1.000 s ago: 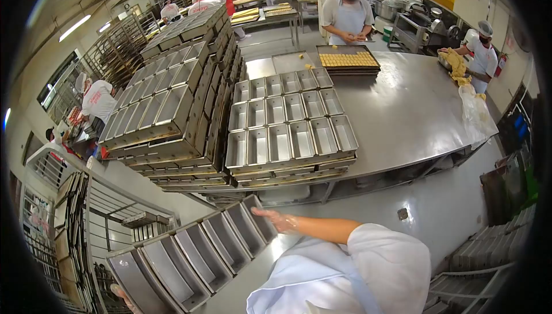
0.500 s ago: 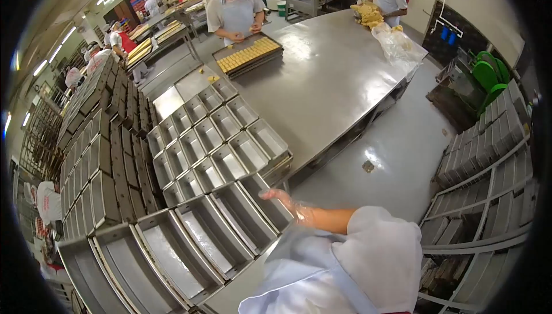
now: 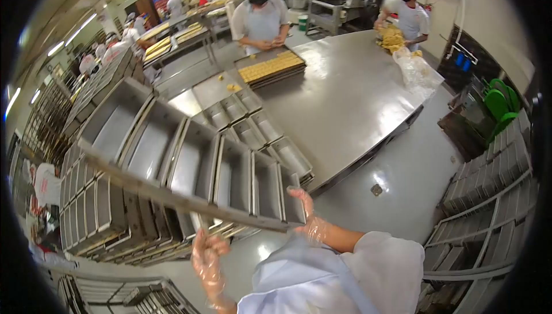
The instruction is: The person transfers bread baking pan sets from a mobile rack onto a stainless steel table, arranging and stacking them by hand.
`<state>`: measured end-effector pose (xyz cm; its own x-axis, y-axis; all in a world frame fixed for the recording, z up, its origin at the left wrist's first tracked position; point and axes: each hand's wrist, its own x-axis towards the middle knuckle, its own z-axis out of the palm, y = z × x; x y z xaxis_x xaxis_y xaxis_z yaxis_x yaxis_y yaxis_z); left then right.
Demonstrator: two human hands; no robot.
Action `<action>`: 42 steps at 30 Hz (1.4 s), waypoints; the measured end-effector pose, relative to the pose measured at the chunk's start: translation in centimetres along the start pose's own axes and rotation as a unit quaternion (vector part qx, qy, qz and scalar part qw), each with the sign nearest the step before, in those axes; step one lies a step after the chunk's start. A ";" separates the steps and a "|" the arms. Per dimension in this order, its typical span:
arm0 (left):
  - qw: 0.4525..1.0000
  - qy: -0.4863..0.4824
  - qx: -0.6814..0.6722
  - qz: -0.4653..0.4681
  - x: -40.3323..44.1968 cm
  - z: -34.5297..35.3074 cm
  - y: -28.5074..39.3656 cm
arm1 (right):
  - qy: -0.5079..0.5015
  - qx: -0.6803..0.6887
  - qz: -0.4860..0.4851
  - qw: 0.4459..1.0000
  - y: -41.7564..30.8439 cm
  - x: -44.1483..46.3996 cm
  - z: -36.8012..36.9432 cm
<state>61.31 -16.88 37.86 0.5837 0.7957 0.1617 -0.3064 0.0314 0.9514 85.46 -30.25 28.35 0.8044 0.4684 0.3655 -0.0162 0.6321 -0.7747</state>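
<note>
A joined set of metal loaf pans [image 3: 195, 162] hangs tilted in front of me, several empty pans side by side, above other pans. My right hand [image 3: 310, 219], in a clear plastic glove, grips its right end with the thumb over the rim; the other fingers are hidden beneath. Just below the set's near edge is my left hand [image 3: 210, 262], also gloved. Its fingers are partly bent and apart, with nothing visible in them; whether a fingertip touches the pan edge is unclear. More loaf pans [image 3: 264, 127] sit on the metal table behind.
Stacked pans [image 3: 103, 210] stand at left. A steel table [image 3: 345, 84] bears trays of yellow dough pieces [image 3: 273, 68]; one person [image 3: 261, 18] works there, another [image 3: 408, 18] handles a yellow mass [image 3: 392, 38]. A pan rack [image 3: 483, 222] lies right, a metal rack [image 3: 121, 294] lower left.
The near pan set has been raised and tilted up off its place. My left hand has come into view below it, while my right hand keeps its right end. The view has shifted.
</note>
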 end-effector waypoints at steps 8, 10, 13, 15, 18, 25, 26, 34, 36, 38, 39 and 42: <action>0.998 -0.067 0.020 -0.005 6.6 3.1 1.0 | 0.150 0.250 0.397 0.870 -0.6 0.2 7.4; 0.965 -0.016 0.243 0.101 8.1 2.8 -2.0 | 0.127 0.262 0.389 0.874 0.4 -0.3 8.4; 0.999 0.017 0.026 0.011 9.7 2.8 -1.7 | 0.147 0.275 0.352 0.882 1.0 -0.6 10.6; 0.997 0.011 -0.028 -0.078 10.5 1.2 -1.0 | 0.127 0.240 0.335 0.902 0.5 -0.9 12.6; 0.989 -0.002 -0.095 -0.117 11.7 -0.9 1.1 | 0.083 0.200 0.327 0.920 0.4 -1.7 14.2; 0.980 -0.061 -0.134 -0.135 16.3 -8.9 -1.9 | -0.137 -0.011 0.296 0.945 -2.1 -0.3 10.9; 0.981 -0.070 -0.129 -0.127 16.3 -9.2 -1.3 | -0.120 -0.019 0.284 0.951 -2.4 0.0 10.1; 0.983 -0.055 -0.073 -0.157 15.8 -10.7 -1.1 | -0.149 -0.214 0.292 0.920 -1.1 3.7 10.9; 0.981 -0.085 -0.070 -0.158 15.6 -10.5 -0.2 | -0.147 -0.209 0.286 0.923 0.7 5.1 11.8; 0.983 -0.070 -0.063 -0.155 15.6 -10.8 -1.3 | -0.159 -0.266 0.293 0.905 0.5 6.2 13.8; 0.984 -0.062 -0.060 -0.153 15.8 -11.2 -2.3 | -0.174 -0.289 0.302 0.892 0.1 6.7 15.0; 0.988 -0.060 -0.059 -0.129 16.7 -13.0 -5.4 | -0.222 -0.358 0.328 0.846 -0.5 8.2 18.0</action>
<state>62.92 4.16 32.05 0.7368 0.6746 -0.0454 -0.2174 0.2999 0.9289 81.40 -15.60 41.00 0.4572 0.8595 -0.2285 0.1193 -0.3139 -0.9419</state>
